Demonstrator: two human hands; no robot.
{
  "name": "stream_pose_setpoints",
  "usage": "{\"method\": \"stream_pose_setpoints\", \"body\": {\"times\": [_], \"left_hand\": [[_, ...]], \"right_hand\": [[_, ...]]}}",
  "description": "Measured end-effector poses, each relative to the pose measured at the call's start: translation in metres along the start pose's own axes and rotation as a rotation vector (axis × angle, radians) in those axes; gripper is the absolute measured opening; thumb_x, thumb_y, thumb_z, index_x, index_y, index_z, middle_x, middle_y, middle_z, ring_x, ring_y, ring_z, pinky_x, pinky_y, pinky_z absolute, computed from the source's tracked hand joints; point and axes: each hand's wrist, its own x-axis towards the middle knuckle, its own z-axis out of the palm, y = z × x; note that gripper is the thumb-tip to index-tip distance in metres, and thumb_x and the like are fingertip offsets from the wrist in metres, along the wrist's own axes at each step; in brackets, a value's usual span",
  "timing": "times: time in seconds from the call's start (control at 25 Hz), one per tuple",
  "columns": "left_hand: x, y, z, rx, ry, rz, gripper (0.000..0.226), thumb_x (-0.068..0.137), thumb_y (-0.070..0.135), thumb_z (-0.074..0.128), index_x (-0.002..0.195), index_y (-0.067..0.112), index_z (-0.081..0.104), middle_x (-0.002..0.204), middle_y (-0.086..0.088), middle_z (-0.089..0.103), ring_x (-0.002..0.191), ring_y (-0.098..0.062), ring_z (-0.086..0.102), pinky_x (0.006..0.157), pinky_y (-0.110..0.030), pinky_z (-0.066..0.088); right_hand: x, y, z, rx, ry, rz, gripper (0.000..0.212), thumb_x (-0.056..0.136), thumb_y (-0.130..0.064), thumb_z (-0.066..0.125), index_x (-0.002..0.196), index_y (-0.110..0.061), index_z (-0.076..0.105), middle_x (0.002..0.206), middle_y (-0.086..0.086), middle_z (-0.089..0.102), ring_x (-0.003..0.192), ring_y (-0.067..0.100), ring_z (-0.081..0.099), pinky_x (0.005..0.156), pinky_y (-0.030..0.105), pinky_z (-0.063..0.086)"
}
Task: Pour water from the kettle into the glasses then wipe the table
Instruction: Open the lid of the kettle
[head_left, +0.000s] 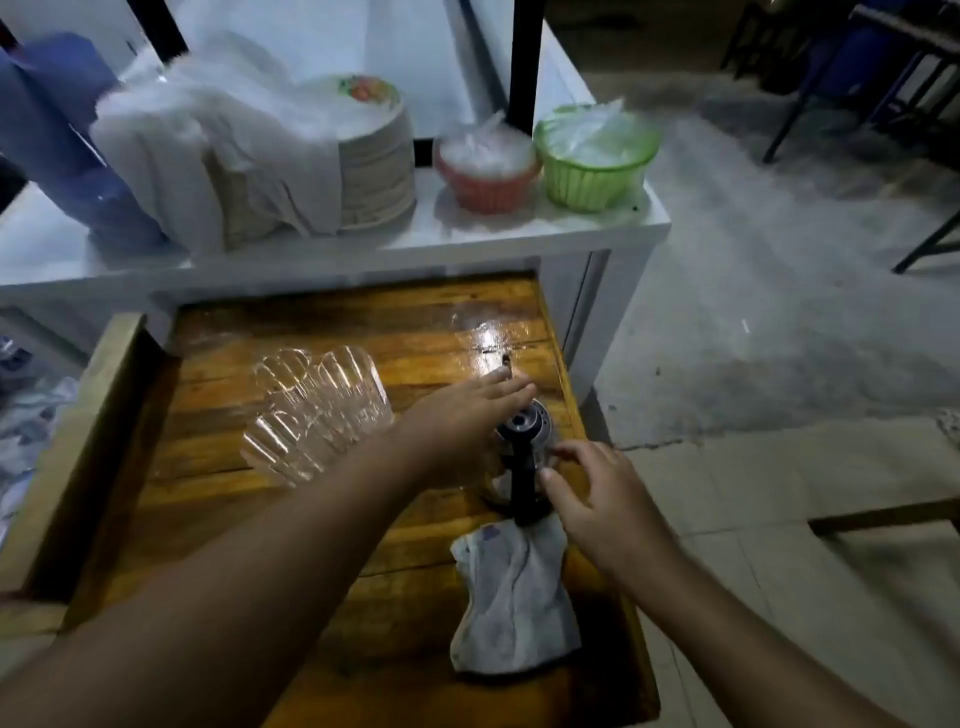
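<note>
Kettle (522, 457) between both hands; glasses (317, 410) left, cloth (514, 597) near.

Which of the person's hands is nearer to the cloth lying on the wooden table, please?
Right. The right hand hovers by the kettle's handle, just above the cloth. The left hand reaches farther away, beyond the kettle.

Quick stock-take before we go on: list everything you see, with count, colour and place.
glasses: several, exact count unclear, clear ribbed, clustered left-centre on wooden table
kettle: one, dark lid and handle, table's right edge
cloth: one, greyish-white, on table just nearer than the kettle
wooden table: one, brown, glossy
plates: one stack, pale, white shelf behind, partly cloth-covered
baskets: red and green, shelf right
left hand: open, over the kettle
right hand: open, at the handle
</note>
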Motion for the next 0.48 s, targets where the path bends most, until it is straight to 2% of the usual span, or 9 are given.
{"method": "stream_pose_setpoints", "body": {"times": [0.08,0.16,0.24,0.28,0.36,0.4,0.48], "left_hand": [[0.014,-0.003,0.005,0.055,-0.095,0.041,0.09,0.083,-0.001,0.055,0.156,0.028,0.011,0.166,0.008,0.008,0.152,-0.014,0.0,0.121,-0.044,0.019],[0.018,-0.006,0.006,0.088,-0.147,0.045,0.091,0.084,-0.004,0.052,0.156,0.029,0.008,0.166,0.008,0.005,0.152,-0.014,0.0,0.121,-0.043,0.02],[0.019,-0.009,0.012,0.096,-0.177,0.05,0.093,0.083,-0.007,0.051,0.157,0.028,0.005,0.166,0.007,0.002,0.152,-0.016,0.0,0.121,-0.043,0.019],[0.018,-0.01,0.014,0.097,-0.186,0.049,0.094,0.083,-0.008,0.05,0.157,0.027,0.004,0.166,0.006,0.001,0.152,-0.016,0.0,0.122,-0.041,0.015],[0.016,-0.01,0.019,0.08,-0.187,0.035,0.094,0.082,-0.009,0.047,0.157,0.024,0.001,0.166,0.004,-0.003,0.152,-0.017,-0.003,0.121,-0.036,0.008],[0.016,-0.009,0.021,0.078,-0.185,0.037,0.093,0.083,-0.007,0.046,0.157,0.023,0.0,0.166,0.003,-0.004,0.152,-0.017,-0.004,0.12,-0.035,0.007],[0.017,-0.008,0.023,0.081,-0.187,0.042,0.091,0.085,0.0,0.048,0.157,0.021,-0.001,0.166,0.001,-0.007,0.152,-0.019,-0.006,0.119,-0.033,0.006]], "right_hand": [[0.002,0.013,0.015,0.286,-0.074,0.16,0.028,0.096,-0.047,0.054,0.114,-0.029,0.066,0.11,-0.009,0.069,0.107,0.011,0.064,0.087,0.032,0.055],[0.003,0.019,0.026,0.528,-0.189,0.286,0.024,0.1,-0.046,0.051,0.105,-0.032,0.07,0.103,-0.012,0.074,0.102,0.004,0.069,0.083,0.021,0.054],[0.009,0.023,0.036,0.704,-0.313,0.35,0.032,0.098,-0.052,0.046,0.104,-0.034,0.072,0.101,-0.014,0.075,0.097,-0.007,0.07,0.084,0.014,0.053],[0.014,0.026,0.04,0.787,-0.36,0.369,0.045,0.093,-0.059,0.044,0.108,-0.029,0.074,0.105,-0.01,0.077,0.099,-0.005,0.071,0.089,0.017,0.053],[0.022,0.03,0.047,0.899,-0.41,0.417,0.072,0.084,-0.069,0.039,0.113,-0.015,0.076,0.114,0.004,0.079,0.11,0.011,0.072,0.098,0.031,0.053],[0.026,0.032,0.05,0.944,-0.439,0.447,0.079,0.082,-0.072,0.036,0.114,-0.011,0.076,0.116,0.009,0.078,0.113,0.018,0.071,0.099,0.035,0.052],[0.032,0.033,0.056,1.012,-0.485,0.47,0.085,0.082,-0.072,0.033,0.121,-0.009,0.072,0.117,0.013,0.078,0.115,0.022,0.071,0.095,0.033,0.052]]}}
